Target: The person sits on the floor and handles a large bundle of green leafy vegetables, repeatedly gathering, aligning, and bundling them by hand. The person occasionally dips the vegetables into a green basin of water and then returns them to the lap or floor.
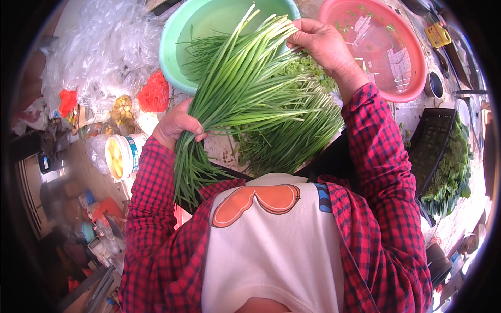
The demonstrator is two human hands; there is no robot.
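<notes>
My left hand [180, 124] is closed round the leafy part of a bunch of garlic chives [235, 82], whose dark green tips hang down below it. At the pale stem ends, my right hand [321, 44] pinches the bunch between thumb and fingers. Beneath the held bunch lies a pile of more chives [289, 137], with light green leafy pieces [309, 68] at its upper side. Behind them stands a mint-green basin [170, 58] of water with thin green leaves in it. The palm of my right hand is hidden.
A pink basin [417, 58] of water with white and green scraps stands at upper right. A black crate [428, 144] lies beside leafy greens [450, 172] on the right. Clear plastic bags [105, 51], a red bag [154, 94] and a white bucket [131, 150] with yellow contents are at left.
</notes>
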